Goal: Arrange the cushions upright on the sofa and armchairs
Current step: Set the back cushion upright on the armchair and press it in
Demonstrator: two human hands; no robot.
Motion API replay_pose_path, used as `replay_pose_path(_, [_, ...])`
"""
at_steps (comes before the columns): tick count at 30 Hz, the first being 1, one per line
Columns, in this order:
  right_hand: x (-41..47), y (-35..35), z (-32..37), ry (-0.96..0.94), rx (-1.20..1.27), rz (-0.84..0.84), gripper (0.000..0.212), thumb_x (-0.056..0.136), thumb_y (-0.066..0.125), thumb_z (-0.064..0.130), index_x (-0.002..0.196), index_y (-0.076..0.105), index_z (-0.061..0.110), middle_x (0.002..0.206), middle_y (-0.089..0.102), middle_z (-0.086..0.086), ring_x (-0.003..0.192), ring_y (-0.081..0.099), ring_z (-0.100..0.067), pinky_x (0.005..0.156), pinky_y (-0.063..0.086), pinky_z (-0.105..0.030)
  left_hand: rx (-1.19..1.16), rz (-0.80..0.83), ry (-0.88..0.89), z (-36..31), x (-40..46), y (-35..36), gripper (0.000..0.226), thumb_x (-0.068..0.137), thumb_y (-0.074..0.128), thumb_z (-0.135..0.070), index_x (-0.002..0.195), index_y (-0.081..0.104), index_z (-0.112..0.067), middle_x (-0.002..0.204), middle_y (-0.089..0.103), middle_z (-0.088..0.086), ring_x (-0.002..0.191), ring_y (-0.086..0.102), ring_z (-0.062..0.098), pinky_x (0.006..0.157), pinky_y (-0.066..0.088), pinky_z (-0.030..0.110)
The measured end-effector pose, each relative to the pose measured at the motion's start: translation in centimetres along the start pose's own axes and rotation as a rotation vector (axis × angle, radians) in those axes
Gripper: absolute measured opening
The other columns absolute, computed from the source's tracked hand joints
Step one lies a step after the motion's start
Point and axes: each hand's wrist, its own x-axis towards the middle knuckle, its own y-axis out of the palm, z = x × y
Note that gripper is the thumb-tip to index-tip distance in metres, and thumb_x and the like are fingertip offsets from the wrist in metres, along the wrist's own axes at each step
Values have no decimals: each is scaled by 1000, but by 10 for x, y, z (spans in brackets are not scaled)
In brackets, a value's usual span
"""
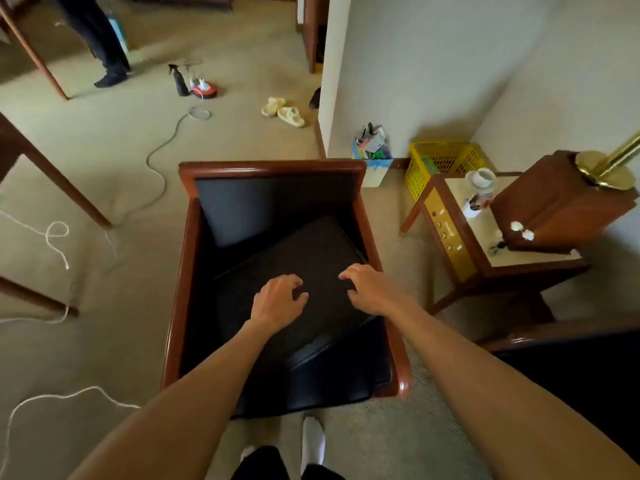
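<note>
head view, both hands (pixel 278 299) (pixel 369 289) over tilted cushion (pixel 298 268), armchair (pixel 273 168)

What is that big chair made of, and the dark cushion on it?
The armchair frame looks like polished reddish wood: it shines along the edges. Its back pad looks like smooth black leather or vinyl, slightly glossy. The cushion looks matte and grainy, probably woven fabric.
</note>
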Motion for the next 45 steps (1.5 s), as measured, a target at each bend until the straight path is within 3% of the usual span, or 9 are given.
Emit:
replay_pose_path(5, [8, 68, -45, -100, -350, 12, 60, 87, 64, 18, 143, 46, 16, 157, 32, -6, 149, 19, -26, 118, 18, -58, 75, 38, -110, 28, -19, 76, 48, 87, 64, -42, 128, 54, -21, 128, 58, -1, 118, 53, 21, 88, 50, 42])
replay_pose_path(9, [23, 118, -76, -287, -646, -126, 75, 62, 79, 18, 133, 58, 13, 149, 45, -15, 143, 36, -34, 110, 27, -70, 167, 48, -145, 52, -18, 126, 67, 79, 69, -47, 135, 44, -22, 138, 47, -1, 126, 44, 24, 95, 45, 46])
replay_pose_path(16, [47, 182, -103, -481, -847, -285, 77, 84, 61, 13, 153, 28, 14, 162, 17, -20, 151, 13, -37, 111, 8, -76, 271, 44, -203, 92, -13, 191, 104, 70, 76, -54, 150, 18, -26, 161, 14, 6, 147, 16, 29, 114, 26, 53])
replay_pose_path(20, [62, 206, -114, -533, -927, -349, 91, 83, 67, 14, 157, 14, 21, 164, 8, -20, 151, 9, -36, 110, 3, -76, 326, 27, -183, 113, -15, 214, 114, 65, 82, -50, 152, 12, -26, 161, 14, 12, 148, 17, 32, 114, 27, 56])
replay_pose_path(27, [92, 228, -141, -701, -1005, -674, 60, 101, 44, 22, 155, 22, 33, 158, 24, -7, 140, 33, -27, 104, 30, -61, 432, -55, -142, 131, -17, 243, 127, 61, 86, -46, 155, 4, -25, 162, 14, 14, 149, 16, 32, 112, 24, 61])
replay_pose_path(32, [97, 222, -135, -708, -988, -650, 45, 102, 31, 15, 144, 42, 28, 137, 43, -9, 120, 45, -27, 90, 35, -52, 421, -93, -135, 133, -18, 244, 126, 61, 87, -41, 156, 5, -25, 161, 17, 14, 148, 18, 32, 111, 26, 63])
replay_pose_path(35, [97, 209, -116, -646, -922, -629, 45, 94, 47, 12, 137, 48, 26, 132, 49, -8, 117, 47, -29, 88, 39, -53, 409, -111, -130, 127, -18, 232, 126, 59, 86, -45, 155, 7, -25, 161, 20, 14, 148, 18, 33, 113, 23, 64])
replay_pose_path(40, [87, 163, -72, -475, -767, -297, 90, 59, 85, 24, 138, 43, 23, 134, 51, -9, 115, 51, -34, 86, 42, -54, 454, -146, -90, 122, -15, 185, 122, 56, 82, -60, 153, 16, -26, 158, 25, 14, 146, 20, 35, 115, 12, 63])
replay_pose_path(45, [69, 140, -32, -273, -572, -116, 114, 38, 92, 44, 137, 42, 22, 128, 54, -4, 110, 51, -32, 79, 44, -50, 615, -82, -9, 124, 0, 115, 118, 47, 90, -45, 144, 27, -24, 142, 47, 13, 133, 42, 34, 108, 31, 62])
